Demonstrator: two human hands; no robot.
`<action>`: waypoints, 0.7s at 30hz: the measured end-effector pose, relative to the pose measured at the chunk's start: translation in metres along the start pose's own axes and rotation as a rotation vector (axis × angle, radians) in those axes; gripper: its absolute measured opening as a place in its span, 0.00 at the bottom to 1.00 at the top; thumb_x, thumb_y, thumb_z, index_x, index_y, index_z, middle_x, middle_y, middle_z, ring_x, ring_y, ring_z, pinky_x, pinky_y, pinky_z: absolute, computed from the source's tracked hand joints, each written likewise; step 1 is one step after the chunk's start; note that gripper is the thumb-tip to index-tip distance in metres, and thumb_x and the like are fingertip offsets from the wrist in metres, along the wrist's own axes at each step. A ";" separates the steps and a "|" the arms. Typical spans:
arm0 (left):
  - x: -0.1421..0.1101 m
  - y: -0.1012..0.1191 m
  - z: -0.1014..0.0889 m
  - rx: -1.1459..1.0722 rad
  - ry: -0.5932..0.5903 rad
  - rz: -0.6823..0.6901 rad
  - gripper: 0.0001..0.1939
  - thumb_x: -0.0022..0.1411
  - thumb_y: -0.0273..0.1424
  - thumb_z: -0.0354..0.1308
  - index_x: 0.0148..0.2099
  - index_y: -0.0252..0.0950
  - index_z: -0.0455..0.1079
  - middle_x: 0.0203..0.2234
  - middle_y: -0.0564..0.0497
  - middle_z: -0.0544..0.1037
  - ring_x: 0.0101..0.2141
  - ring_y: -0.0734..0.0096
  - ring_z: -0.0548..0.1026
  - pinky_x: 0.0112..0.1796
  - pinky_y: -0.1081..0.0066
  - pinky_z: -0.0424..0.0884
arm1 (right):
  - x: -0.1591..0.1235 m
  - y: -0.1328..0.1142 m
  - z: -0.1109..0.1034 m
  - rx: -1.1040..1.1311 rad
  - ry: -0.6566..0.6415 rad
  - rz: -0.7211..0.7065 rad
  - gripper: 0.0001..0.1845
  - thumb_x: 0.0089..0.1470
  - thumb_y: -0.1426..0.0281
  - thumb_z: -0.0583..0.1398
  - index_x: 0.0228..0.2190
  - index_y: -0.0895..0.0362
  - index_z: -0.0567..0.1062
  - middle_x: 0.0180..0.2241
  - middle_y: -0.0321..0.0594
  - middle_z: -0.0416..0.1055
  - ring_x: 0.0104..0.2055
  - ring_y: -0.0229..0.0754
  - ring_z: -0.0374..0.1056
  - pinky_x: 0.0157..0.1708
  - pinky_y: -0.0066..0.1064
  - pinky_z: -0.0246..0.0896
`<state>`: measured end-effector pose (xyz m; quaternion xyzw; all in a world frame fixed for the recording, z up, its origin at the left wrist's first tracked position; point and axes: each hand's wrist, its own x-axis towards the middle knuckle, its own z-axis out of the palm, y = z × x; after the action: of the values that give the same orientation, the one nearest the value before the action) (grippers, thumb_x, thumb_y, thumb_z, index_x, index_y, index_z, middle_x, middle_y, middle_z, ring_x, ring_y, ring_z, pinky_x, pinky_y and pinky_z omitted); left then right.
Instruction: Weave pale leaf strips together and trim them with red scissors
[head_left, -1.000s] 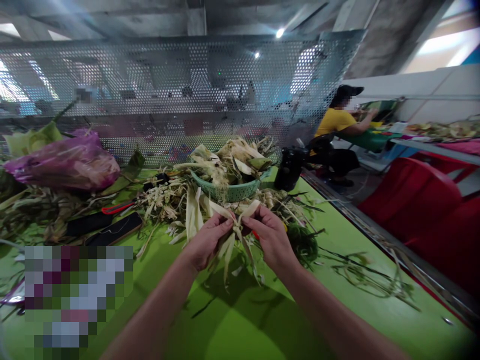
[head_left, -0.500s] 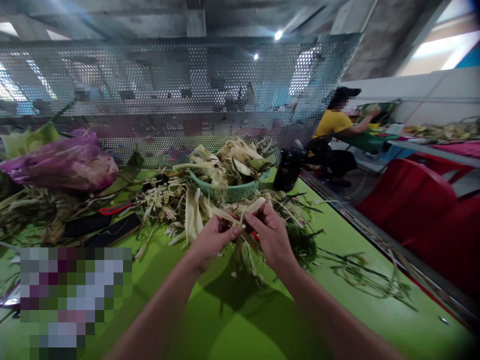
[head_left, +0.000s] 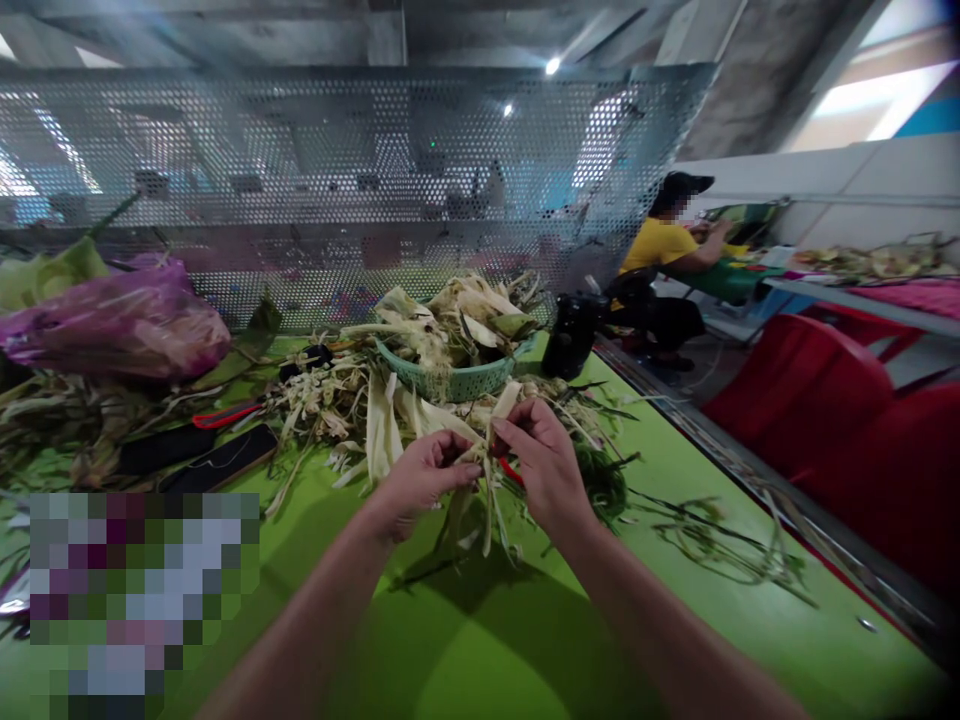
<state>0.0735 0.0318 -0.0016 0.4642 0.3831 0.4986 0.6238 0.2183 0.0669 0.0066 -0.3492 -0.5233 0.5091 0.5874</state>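
Observation:
Over the green table (head_left: 480, 660), my left hand (head_left: 426, 480) pinches pale strips that look like dried corn husk (head_left: 503, 402) between thumb and fingers. Close beside it, my right hand (head_left: 541, 458) grips the same husk, its thumb pressed against the fingers. One husk end sticks up above my right fingers, and narrow strips dangle below both hands. Partly hidden behind my right hand lies a red object I cannot make out. Just beyond my hands, a heap of husk scraps (head_left: 384, 425) spreads before a green basket (head_left: 457, 384) filled with more husks.
Right of the basket stands a black container (head_left: 568, 340), with a dark green tangle (head_left: 606, 482) nearer me. On the left lie a red-edged tool (head_left: 225, 414), a dark flat object (head_left: 225, 460) and a pink plastic bag (head_left: 120, 320). Red chairs (head_left: 810, 390) and a seated person (head_left: 660, 245) are to the right.
The husk end above my right hand has turned more upright. A narrow strip now hangs down between my hands. The view has shifted slightly.

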 end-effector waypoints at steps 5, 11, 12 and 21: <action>0.000 -0.002 -0.003 -0.023 -0.056 -0.007 0.17 0.46 0.30 0.68 0.38 0.31 0.70 0.31 0.51 0.72 0.31 0.75 0.69 0.35 0.72 0.67 | 0.001 0.000 -0.002 0.038 -0.001 0.043 0.11 0.47 0.70 0.63 0.24 0.55 0.63 0.20 0.29 0.61 0.22 0.32 0.58 0.24 0.26 0.53; 0.008 -0.008 -0.009 -0.076 0.086 0.088 0.19 0.49 0.31 0.66 0.44 0.33 0.69 0.38 0.47 0.75 0.40 0.70 0.71 0.44 0.69 0.65 | 0.002 -0.001 -0.006 -0.037 -0.119 0.132 0.13 0.51 0.59 0.61 0.29 0.56 0.69 0.27 0.35 0.68 0.24 0.34 0.59 0.25 0.28 0.56; 0.009 -0.009 -0.010 -0.074 0.114 0.102 0.19 0.50 0.32 0.66 0.44 0.34 0.69 0.38 0.47 0.75 0.40 0.69 0.71 0.44 0.69 0.65 | 0.001 -0.001 -0.005 -0.050 -0.167 0.165 0.14 0.51 0.57 0.61 0.29 0.56 0.69 0.28 0.36 0.68 0.25 0.35 0.60 0.26 0.28 0.56; 0.005 -0.003 -0.006 -0.143 0.149 0.018 0.11 0.51 0.33 0.64 0.36 0.33 0.68 0.28 0.53 0.72 0.28 0.78 0.69 0.32 0.77 0.65 | -0.002 0.008 -0.003 -0.239 -0.372 0.092 0.12 0.50 0.61 0.62 0.25 0.57 0.70 0.23 0.33 0.63 0.26 0.35 0.57 0.26 0.27 0.52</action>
<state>0.0699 0.0375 -0.0064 0.3834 0.3876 0.5636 0.6206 0.2200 0.0672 -0.0019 -0.3401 -0.6626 0.5254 0.4114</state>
